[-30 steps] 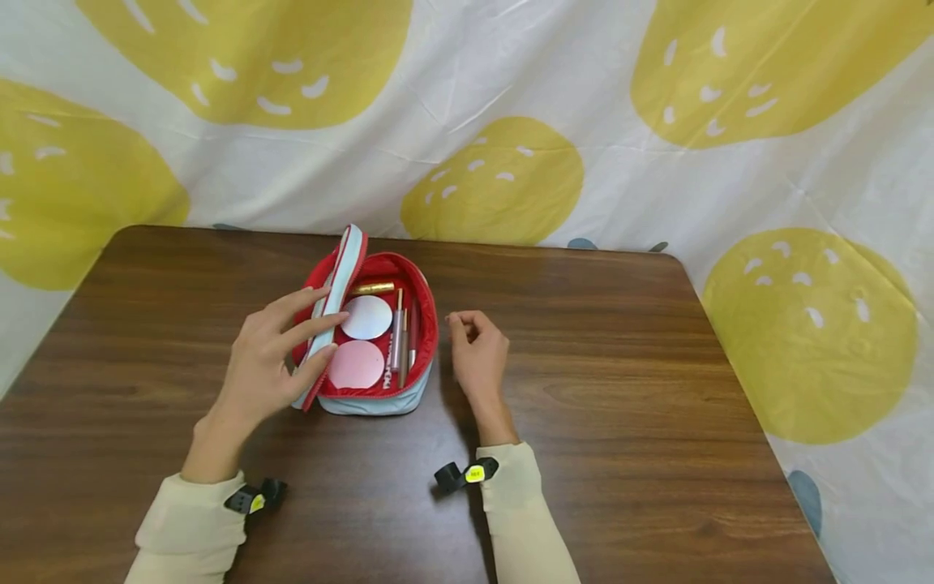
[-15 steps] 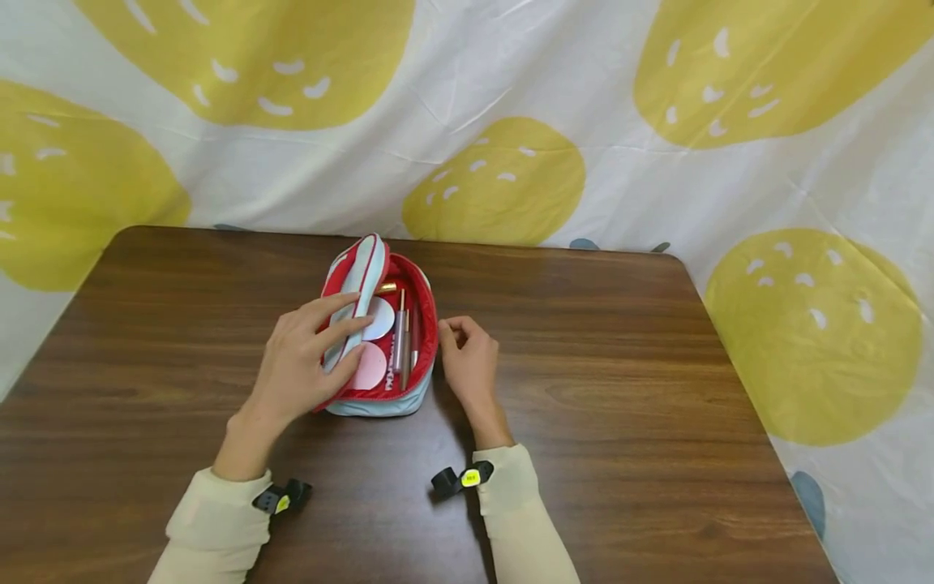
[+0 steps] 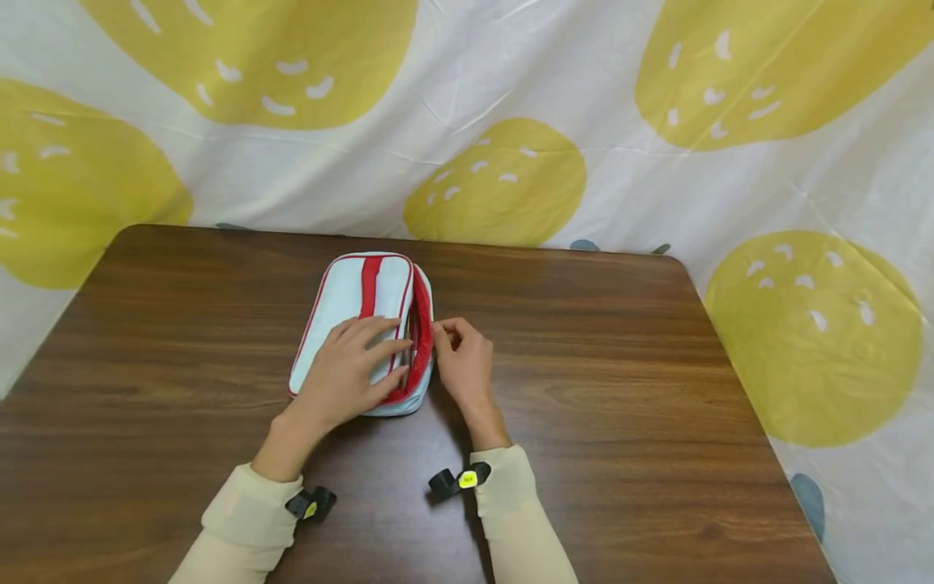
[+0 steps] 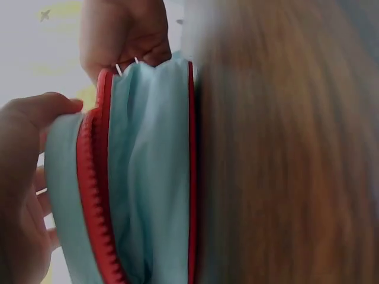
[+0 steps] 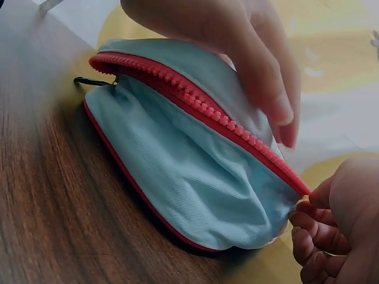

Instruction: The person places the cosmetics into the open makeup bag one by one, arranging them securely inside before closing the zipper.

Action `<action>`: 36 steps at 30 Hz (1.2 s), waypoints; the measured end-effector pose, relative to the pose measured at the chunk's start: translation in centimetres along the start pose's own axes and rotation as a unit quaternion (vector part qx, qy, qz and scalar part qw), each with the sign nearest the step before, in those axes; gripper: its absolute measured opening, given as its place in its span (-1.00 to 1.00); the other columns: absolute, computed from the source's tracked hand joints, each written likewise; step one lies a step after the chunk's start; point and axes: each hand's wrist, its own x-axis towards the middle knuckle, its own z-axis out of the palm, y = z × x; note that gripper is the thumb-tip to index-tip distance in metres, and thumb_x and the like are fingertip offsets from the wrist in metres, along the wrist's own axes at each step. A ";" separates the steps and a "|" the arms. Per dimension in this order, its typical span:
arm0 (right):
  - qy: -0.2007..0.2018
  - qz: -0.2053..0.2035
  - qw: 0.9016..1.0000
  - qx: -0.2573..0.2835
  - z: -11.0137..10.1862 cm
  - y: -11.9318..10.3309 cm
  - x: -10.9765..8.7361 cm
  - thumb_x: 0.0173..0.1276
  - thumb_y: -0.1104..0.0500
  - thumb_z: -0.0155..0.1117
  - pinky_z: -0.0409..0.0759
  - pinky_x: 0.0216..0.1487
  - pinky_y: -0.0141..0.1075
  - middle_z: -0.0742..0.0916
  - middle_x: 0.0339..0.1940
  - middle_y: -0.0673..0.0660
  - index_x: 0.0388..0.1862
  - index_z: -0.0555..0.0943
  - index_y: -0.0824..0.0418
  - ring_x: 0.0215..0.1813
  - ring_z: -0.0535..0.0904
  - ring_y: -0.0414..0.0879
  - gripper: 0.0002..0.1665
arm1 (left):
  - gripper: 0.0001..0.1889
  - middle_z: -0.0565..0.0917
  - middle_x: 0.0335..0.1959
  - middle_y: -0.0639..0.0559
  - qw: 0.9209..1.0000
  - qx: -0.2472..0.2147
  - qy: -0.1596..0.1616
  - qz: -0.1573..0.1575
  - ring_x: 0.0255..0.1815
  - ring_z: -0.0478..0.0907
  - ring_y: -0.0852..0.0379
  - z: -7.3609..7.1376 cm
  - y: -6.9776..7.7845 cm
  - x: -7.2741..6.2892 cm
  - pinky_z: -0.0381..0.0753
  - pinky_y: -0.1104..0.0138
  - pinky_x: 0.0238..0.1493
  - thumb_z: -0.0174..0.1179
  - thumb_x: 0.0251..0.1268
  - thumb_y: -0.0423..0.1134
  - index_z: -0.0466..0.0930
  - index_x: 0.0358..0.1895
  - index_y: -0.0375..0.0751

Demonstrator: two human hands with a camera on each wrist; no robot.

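Note:
A light-blue and white cosmetic bag (image 3: 343, 284) with red trim lies on the table, its lid down over most of the contents. A red zipper (image 5: 204, 106) runs round its rim, and the two tooth rows stand apart. My left hand (image 3: 350, 369) lies across the lid, fingers extended toward the right edge. At the bag's right side, my right hand (image 3: 465, 361) pinches the rim between thumb and curled fingers; the right wrist view shows this hand (image 5: 349, 219) at the zipper edge. Through the narrow gap a slim makeup tube (image 3: 409, 332) shows; the lid hides the rest.
The brown wooden table (image 3: 620, 389) extends on both sides of the bag. Behind it hangs a white cloth (image 3: 496, 49) with large yellow prints. A dark zipper pull (image 5: 92, 81) sticks out at one end of the bag.
The lid, upright before, has swung down to the right under my left hand and covers the round compacts. My right hand has shifted slightly left onto the bag's rim.

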 end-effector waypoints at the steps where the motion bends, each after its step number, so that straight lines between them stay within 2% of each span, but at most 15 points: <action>1: -0.001 -0.001 1.000 0.001 0.0 0.0 0.0 0.34 0.17 0.26 0.43 -0.49 -0.33 0.66 -0.59 0.01 -0.31 0.72 0.22 -0.53 0.48 -0.18 -0.84 | -0.65 0.57 0.05 -0.18 1.000 -0.010 0.003 0.002 0.12 0.45 -0.13 -0.1 -0.1 0.0 0.34 -0.04 0.17 0.38 0.04 -0.17 0.70 -0.06 -0.15; 4: 0.000 0.002 1.000 0.001 0.1 -0.1 0.1 0.34 0.17 0.26 0.42 -0.48 -0.33 0.65 -0.59 0.01 -0.31 0.72 0.22 -0.52 0.47 -0.18 -0.84 | -0.64 0.58 0.03 -0.20 0.999 -0.045 0.019 0.005 0.09 0.48 -0.14 -0.8 -0.5 0.0 0.40 -0.01 0.13 0.41 0.00 -0.25 0.69 -0.06 -0.22; 7: 0.001 0.009 1.000 0.001 0.1 -0.1 0.2 0.34 0.15 0.26 0.42 -0.46 -0.32 0.65 -0.59 -0.01 -0.31 0.72 0.20 -0.52 0.47 -0.18 -0.84 | -0.62 0.58 0.04 -0.21 0.997 -0.070 0.039 -0.016 0.09 0.48 -0.13 -2.0 -0.9 -0.3 0.43 0.00 0.11 0.39 0.01 -0.31 0.66 -0.02 -0.26; 9: 0.000 0.009 1.000 0.000 0.1 -0.2 0.3 0.34 0.14 0.26 0.43 -0.45 -0.32 0.65 -0.58 -0.02 -0.31 0.72 0.19 -0.51 0.48 -0.18 -0.84 | -0.61 0.57 0.07 -0.19 0.995 -0.073 0.050 -0.054 0.11 0.46 -0.12 -2.8 -1.3 -0.9 0.41 -0.02 0.11 0.37 0.05 -0.33 0.64 0.02 -0.25; 11: -0.004 -0.003 1.000 0.001 0.1 -0.4 0.5 0.34 0.13 0.26 0.44 -0.44 -0.33 0.65 -0.57 -0.03 -0.30 0.71 0.18 -0.50 0.49 -0.19 -0.84 | -0.60 0.55 0.09 -0.16 0.990 -0.073 0.058 -0.105 0.14 0.43 -0.11 -3.8 -1.7 -1.5 0.40 -0.03 0.11 0.35 0.08 -0.35 0.62 0.06 -0.24; 15: -0.011 -0.059 0.998 -0.008 -0.1 -1.0 1.2 0.34 0.16 0.25 0.45 -0.45 -0.34 0.64 -0.57 -0.01 -0.31 0.69 0.22 -0.51 0.49 -0.20 -0.85 | -0.63 0.58 0.08 -0.15 0.973 -0.075 0.082 -0.201 0.13 0.44 -0.11 -5.2 -2.6 -2.7 0.40 -0.04 0.11 0.30 0.14 -0.43 0.62 0.07 -0.27; 17: -0.014 -0.090 0.996 -0.016 -0.3 -1.4 1.7 0.34 0.17 0.24 0.46 -0.45 -0.33 0.63 -0.57 0.01 -0.31 0.67 0.24 -0.52 0.49 -0.18 -0.85 | -0.66 0.60 0.04 -0.15 0.965 -0.080 0.094 -0.232 0.08 0.48 -0.11 -5.7 -3.0 -3.4 0.45 0.02 0.05 0.26 0.18 -0.46 0.62 0.05 -0.29; 19: -0.020 -0.113 0.993 -0.028 -0.6 -1.6 2.2 0.34 0.18 0.23 0.46 -0.44 -0.31 0.62 -0.56 0.03 -0.31 0.67 0.25 -0.50 0.49 -0.15 -0.85 | -0.68 0.61 0.02 -0.15 0.958 -0.087 0.099 -0.255 0.03 0.52 -0.09 -5.9 -3.3 -4.1 0.48 0.17 -0.02 0.23 0.21 -0.47 0.62 0.05 -0.30; 22: -0.042 -0.118 0.991 -0.051 -0.9 -1.8 2.8 0.36 0.15 0.22 0.46 -0.41 -0.29 0.62 -0.52 0.04 -0.26 0.66 0.25 -0.47 0.50 -0.11 -0.83 | -0.69 0.63 -0.03 -0.17 0.947 -0.098 0.081 -0.294 -0.10 0.56 -0.04 -6.2 -3.3 -5.4 0.48 0.31 -0.21 0.19 0.26 -0.43 0.60 0.08 -0.29; 24: -0.063 -0.108 0.989 -0.072 -1.0 -1.7 3.1 0.37 0.12 0.23 0.44 -0.41 -0.27 0.61 -0.51 0.03 -0.20 0.65 0.25 -0.46 0.49 -0.11 -0.80 | -0.68 0.62 -0.04 -0.22 0.939 -0.108 0.061 -0.320 -0.15 0.57 -0.06 -6.3 -3.1 -6.2 0.47 0.31 -0.26 0.17 0.29 -0.41 0.58 0.11 -0.30; 28: -0.098 -0.069 0.988 -0.097 -1.0 -1.4 3.2 0.36 0.07 0.25 0.43 -0.43 -0.28 0.61 -0.54 -0.01 -0.17 0.64 0.24 -0.50 0.47 -0.15 -0.75 | -0.64 0.60 -0.04 -0.31 0.923 -0.129 0.009 -0.362 -0.23 0.59 -0.08 -6.4 -3.1 -7.5 0.52 0.26 -0.32 0.11 0.31 -0.43 0.51 0.17 -0.36; 31: -0.114 -0.040 0.989 -0.088 -0.8 -1.2 3.2 0.35 0.07 0.27 0.44 -0.46 -0.30 0.64 -0.59 -0.02 -0.28 0.68 0.23 -0.54 0.49 -0.16 -0.77 | -0.59 0.60 -0.08 -0.34 0.912 -0.158 -0.032 -0.377 -0.27 0.60 -0.06 -6.2 -3.3 -8.0 0.51 0.36 -0.39 0.09 0.28 -0.50 0.44 0.21 -0.43; 33: -0.115 -0.024 0.990 -0.078 -0.8 -1.1 3.2 0.34 0.07 0.28 0.45 -0.47 -0.31 0.64 -0.63 -0.02 -0.35 0.70 0.22 -0.56 0.49 -0.17 -0.77 | -0.56 0.58 -0.08 -0.34 0.909 -0.176 -0.053 -0.375 -0.25 0.58 -0.06 -5.9 -3.6 -8.2 0.49 0.41 -0.38 0.12 0.22 -0.54 0.43 0.20 -0.49; 36: -0.110 -0.012 0.991 -0.070 -0.8 -0.9 3.2 0.32 0.09 0.30 0.44 -0.47 -0.31 0.63 -0.66 -0.02 -0.41 0.72 0.21 -0.57 0.48 -0.16 -0.77 | -0.56 0.55 -0.05 -0.32 0.912 -0.184 -0.065 -0.361 -0.18 0.54 -0.08 -5.5 -3.8 -8.2 0.49 0.39 -0.27 0.21 0.12 -0.57 0.46 0.13 -0.54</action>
